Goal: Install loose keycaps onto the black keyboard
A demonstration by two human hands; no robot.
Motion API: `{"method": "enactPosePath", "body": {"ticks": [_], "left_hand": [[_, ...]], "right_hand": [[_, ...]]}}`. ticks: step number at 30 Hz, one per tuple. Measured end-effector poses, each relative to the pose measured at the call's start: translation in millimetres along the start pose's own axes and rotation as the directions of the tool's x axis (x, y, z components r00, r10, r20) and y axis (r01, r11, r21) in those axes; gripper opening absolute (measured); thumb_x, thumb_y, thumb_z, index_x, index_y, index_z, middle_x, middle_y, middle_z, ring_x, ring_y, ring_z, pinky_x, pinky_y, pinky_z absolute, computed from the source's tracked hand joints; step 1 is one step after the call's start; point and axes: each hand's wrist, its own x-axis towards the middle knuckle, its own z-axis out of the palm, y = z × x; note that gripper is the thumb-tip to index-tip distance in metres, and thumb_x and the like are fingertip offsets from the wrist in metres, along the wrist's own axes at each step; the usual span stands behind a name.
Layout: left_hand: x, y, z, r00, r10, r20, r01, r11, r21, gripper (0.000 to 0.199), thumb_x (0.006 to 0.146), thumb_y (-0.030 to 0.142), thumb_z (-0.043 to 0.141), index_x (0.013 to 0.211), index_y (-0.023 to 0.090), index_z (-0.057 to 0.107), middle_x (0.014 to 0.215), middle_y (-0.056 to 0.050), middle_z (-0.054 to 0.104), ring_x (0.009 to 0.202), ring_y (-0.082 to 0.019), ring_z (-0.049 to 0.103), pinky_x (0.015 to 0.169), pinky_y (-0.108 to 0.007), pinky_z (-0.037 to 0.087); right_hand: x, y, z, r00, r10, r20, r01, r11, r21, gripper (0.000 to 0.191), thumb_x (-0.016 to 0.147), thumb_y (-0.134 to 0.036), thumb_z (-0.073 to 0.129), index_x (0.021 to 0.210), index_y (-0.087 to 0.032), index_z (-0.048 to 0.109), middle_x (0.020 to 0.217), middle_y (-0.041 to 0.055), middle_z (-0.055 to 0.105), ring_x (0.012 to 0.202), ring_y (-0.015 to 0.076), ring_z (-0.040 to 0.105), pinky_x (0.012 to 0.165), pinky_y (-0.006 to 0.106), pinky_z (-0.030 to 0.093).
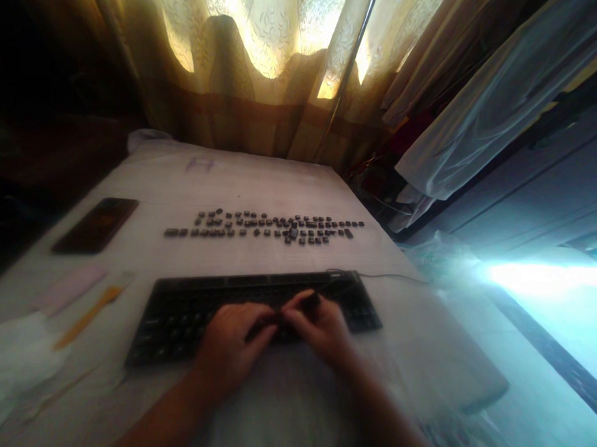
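The black keyboard [259, 289] lies at lower centre on the table [260, 181], its middle keys hidden behind 2 hands. The right hand [326, 325] has its fingers curled on a small dark object [313, 301]; the left hand [230, 333] bends close beside it, and blur and shadow make it impossible to tell what its fingers grip. Loose keycaps [293, 233] spread in uneven rows above the keyboard, at mid-frame. A cable [396, 277] trails right from the keyboard's upper edge. Mid-left sits a phone [97, 226]; lower left, a yellow stick [88, 316], pink sheet [69, 287] and crumpled white tissue [11, 362].
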Motion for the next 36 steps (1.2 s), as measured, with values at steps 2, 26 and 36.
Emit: {"method": "enactPosePath", "body": {"ticks": [2, 26, 36], "left_hand": [[0, -2, -1.0, 1.000, -0.023, -0.012, 0.023, 1.000, -0.006, 0.011, 0.090, 0.029, 0.059, 0.095, 0.023, 0.067, 0.080, 0.000, 0.073, 0.071, -0.018, 0.067, 0.067, -0.033, 0.052], [6, -48, -26.4, 0.997, 0.027, -0.071, -0.004, 0.953, 0.302, 0.011, 0.083, 0.029, 0.060, 0.091, 0.028, 0.068, 0.094, -0.001, 0.076, 0.087, -0.025, 0.072, 0.077, -0.040, 0.055], [2, -54, -28.6, 0.999, 0.000, -0.049, 0.017, 0.942, 0.336, 0.014, 0.080, 0.027, 0.060, 0.090, 0.029, 0.069, 0.104, -0.003, 0.075, 0.093, -0.027, 0.069, 0.080, -0.045, 0.053]], "right_hand": [[2, 3, -12, 0.998, 0.029, -0.059, -0.030, 0.999, -0.022, 0.021, 0.084, -0.040, 0.064, 0.081, -0.019, 0.065, 0.067, 0.0013, 0.068, 0.059, 0.0151, 0.063, 0.056, 0.025, 0.051], [79, 35, -131, 0.963, 0.073, -0.259, -0.267, 0.373, -0.888, 0.027, 0.094, -0.031, 0.051, 0.093, -0.021, 0.077, 0.100, 0.0119, 0.073, 0.089, 0.0239, 0.068, 0.078, 0.034, 0.048], [149, 13, -23, 0.989, 0.040, 0.141, 0.109, 0.439, -0.892, 0.029, 0.095, -0.029, 0.053, 0.117, -0.028, 0.070, 0.109, 0.0083, 0.070, 0.099, 0.0222, 0.066, 0.080, 0.030, 0.049]]}}
